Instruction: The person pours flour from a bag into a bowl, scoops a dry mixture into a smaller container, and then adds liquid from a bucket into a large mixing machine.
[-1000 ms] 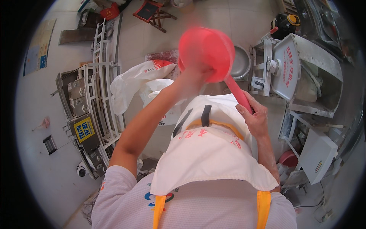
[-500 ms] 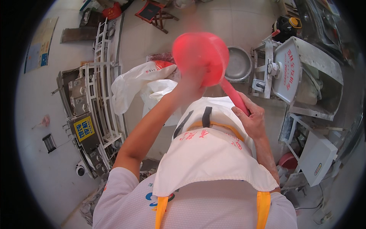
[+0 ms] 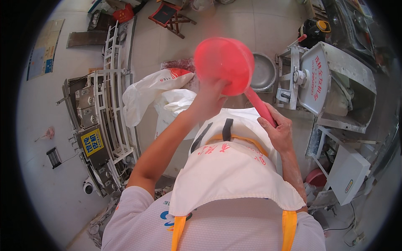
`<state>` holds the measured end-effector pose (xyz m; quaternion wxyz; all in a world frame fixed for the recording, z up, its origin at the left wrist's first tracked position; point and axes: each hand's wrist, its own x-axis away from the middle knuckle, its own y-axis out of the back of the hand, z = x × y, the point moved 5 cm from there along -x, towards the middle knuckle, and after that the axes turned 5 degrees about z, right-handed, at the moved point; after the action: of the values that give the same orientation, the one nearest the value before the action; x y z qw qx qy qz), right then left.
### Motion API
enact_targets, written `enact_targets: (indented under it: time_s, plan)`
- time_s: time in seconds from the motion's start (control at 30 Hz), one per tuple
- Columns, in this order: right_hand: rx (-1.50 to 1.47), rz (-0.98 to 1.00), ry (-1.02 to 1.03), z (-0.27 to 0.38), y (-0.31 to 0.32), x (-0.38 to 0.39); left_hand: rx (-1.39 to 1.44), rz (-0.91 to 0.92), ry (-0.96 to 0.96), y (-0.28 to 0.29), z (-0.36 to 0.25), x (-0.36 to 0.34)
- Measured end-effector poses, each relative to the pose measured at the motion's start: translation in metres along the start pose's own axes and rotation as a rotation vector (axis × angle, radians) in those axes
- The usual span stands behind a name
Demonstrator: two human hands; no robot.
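A red plastic dipper (image 3: pixel 240 54) with a round bowl and a straight handle is held up in front of my apron. My right hand (image 3: pixel 279 131) is closed around the end of its handle, thumb along the top. At the near left part of the bowl is my left hand (image 3: pixel 209 98), overlapping the red plastic. Its fingers are partly smeared and lost against the bowl, so their grip is unclear. What the bowl contains, if anything, cannot be made out.
White sacks (image 3: pixel 146 90) lie on the floor at left, near a round metal basin (image 3: pixel 261 71). A dusty mixing machine (image 3: pixel 347 88) stands at right. White metal racks (image 3: pixel 111 92) line the left side. A folding stool (image 3: pixel 169 19) is at the far end.
The dipper has shifted slightly to the right and nearer. My left hand has drawn down across the bowl toward its near edge, and my right hand keeps its hold on the handle.
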<state>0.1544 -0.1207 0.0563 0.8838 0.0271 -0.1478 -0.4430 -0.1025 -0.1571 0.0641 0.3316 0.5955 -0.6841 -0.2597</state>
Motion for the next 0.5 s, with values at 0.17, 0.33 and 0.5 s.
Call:
enact_targets:
  time_s: [0.17, 0.33, 0.5]
  plan:
    - [-0.020, 0.009, -0.065, -0.002, 0.003, -0.006, 0.196, 0.050, 0.160, 0.013, -0.002, 0.011]
    - [-0.081, -0.026, -0.093, -0.013, 0.009, -0.006, 1.239, -0.037, 0.527, 0.013, 0.005, 0.028]
    - [-0.070, -0.062, -0.113, -0.025, 0.017, -0.006, 1.671, -0.117, 0.672, -0.003, 0.000, 0.040]
